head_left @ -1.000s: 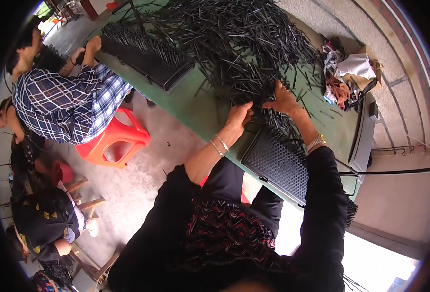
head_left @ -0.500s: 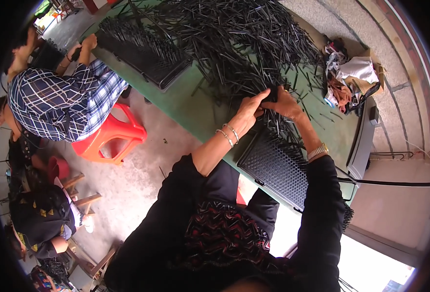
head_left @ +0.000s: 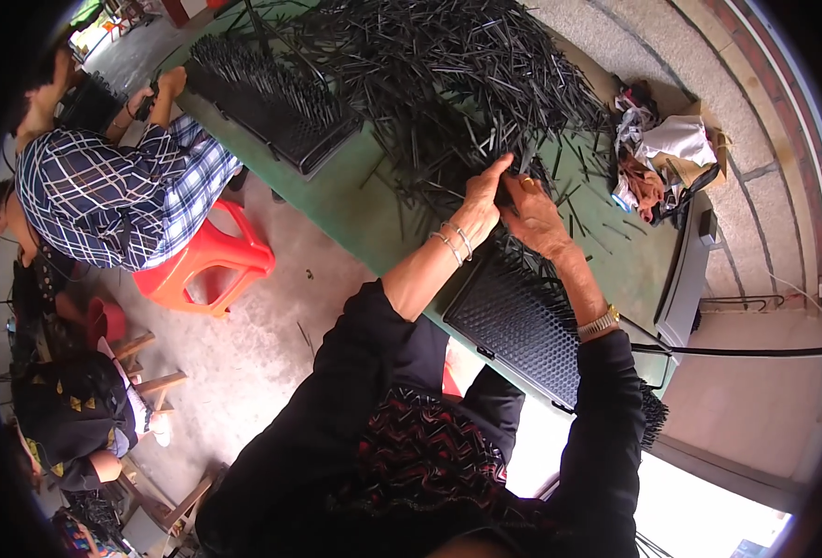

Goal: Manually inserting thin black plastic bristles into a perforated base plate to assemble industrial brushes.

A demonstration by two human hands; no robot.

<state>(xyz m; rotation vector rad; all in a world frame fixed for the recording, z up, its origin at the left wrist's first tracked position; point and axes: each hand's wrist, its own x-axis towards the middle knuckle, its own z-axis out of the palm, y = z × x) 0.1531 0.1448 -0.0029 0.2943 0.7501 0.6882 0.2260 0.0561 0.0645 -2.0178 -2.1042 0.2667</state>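
Left hand [head_left: 478, 205] and right hand [head_left: 534, 220] were close together, fingers bent by black sticks [head_left: 462, 70]; could not tell if either gripped any. Sticks lay in big messy pile on green table [head_left: 360, 209], mostly past hands. Black tray [head_left: 513, 321] with many small holes sat on near side. Sticks looked thin, light, stiff, maybe slippery. Best hold seemed round middle of small bunch.

sticks [head_left: 448, 56] — on table [head_left: 346, 200]; stool [head_left: 186, 260] left
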